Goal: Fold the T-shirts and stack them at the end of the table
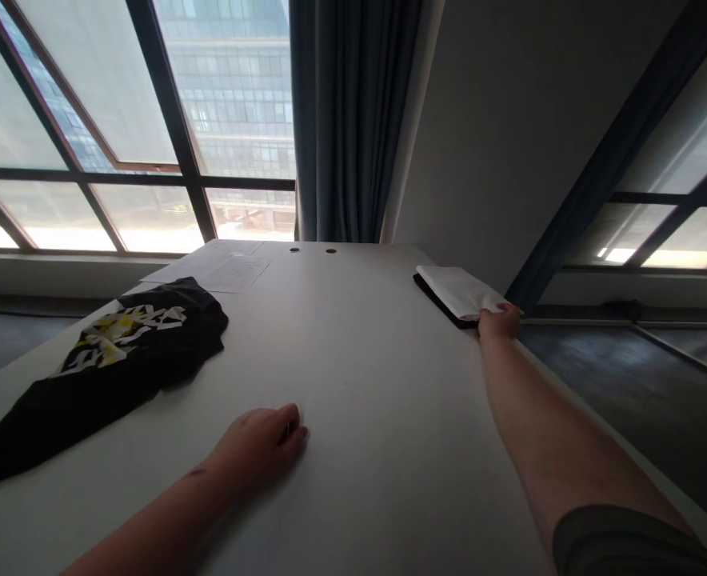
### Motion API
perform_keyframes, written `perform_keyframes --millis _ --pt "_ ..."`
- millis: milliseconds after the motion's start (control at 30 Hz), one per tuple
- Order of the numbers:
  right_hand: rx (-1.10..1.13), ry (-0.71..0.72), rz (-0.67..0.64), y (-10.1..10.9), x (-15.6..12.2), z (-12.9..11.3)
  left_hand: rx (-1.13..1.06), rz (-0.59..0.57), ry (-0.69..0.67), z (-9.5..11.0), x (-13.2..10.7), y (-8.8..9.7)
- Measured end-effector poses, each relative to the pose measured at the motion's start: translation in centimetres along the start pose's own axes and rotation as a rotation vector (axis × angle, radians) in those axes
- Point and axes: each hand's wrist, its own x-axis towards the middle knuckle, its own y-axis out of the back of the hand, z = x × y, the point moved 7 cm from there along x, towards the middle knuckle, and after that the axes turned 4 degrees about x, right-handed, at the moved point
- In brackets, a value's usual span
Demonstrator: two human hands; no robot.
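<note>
A white cloth, likely light, soft and best taken by its folded edge, lies over a black layer toward the right side of a table. The right hand grips its near right corner between fingers; the left hand, loosely curled, apparently empty, is well apart, nearer a black shirt.

Bright windows; blue curtain; grey wall
</note>
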Motion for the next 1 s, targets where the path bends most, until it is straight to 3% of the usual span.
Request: perform_keyframes --millis 200,333,667,733,800,933,1000 --pt "-0.324 -0.089 -0.011 -2.8 0.8 1.3 0.017 -0.005 0.002 0.0 -0.1 -0.1" --pt "-0.369 -0.092 -0.012 -3.9 0.4 0.9 0.01 0.007 -0.005 0.1 -0.4 0.1" --pt "-0.334 0.03 -0.028 -3.3 -5.1 -2.2 0.006 0.091 -0.048 -0.3 -0.5 0.8" --pt "-0.294 0.104 -0.031 -3.0 -6.5 -3.6 0.028 0.137 -0.015 -1.9 -0.1 1.6" --pt "-0.248 0.187 -0.034 -2.6 -8.1 -5.1 0.066 0.225 0.086 -4.9 0.4 3.0" --pt "-0.119 0.367 -0.063 -1.4 -12.5 -8.6 0.156 0.625 0.366 -13.5 -0.4 6.6" --pt "0.027 0.478 -0.108 -0.5 -15.3 -10.8 0.138 0.676 0.596 -18.4 -1.4 6.9"
